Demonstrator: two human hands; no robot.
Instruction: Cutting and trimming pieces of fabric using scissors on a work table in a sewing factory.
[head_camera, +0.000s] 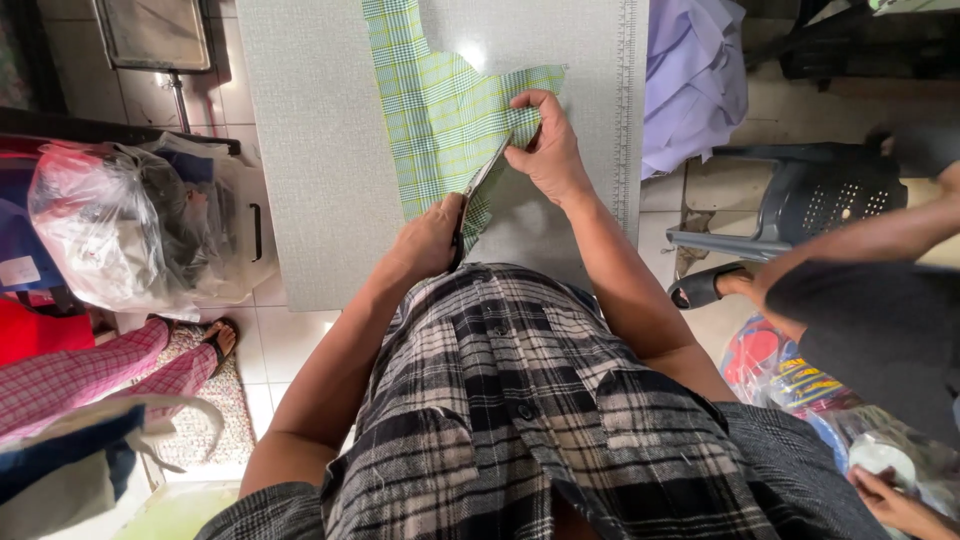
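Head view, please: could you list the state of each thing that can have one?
Green plaid fabric: flat on table, partly cut.
Scissors: open, blades in the fabric.
Left hand: closed on scissors.
Right hand: pinching fabric edge.
Clear plastic bag: stuffed full.

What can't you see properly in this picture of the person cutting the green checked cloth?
- Scissors handles: head view, hidden inside the left hand.
- Green checked cloth: its far end is cut off by the top edge, and the right hand covers part of it.
- Table: its near edge is hidden by the person's checked shirt.
- Plastic bag contents: blurred by crinkled plastic.
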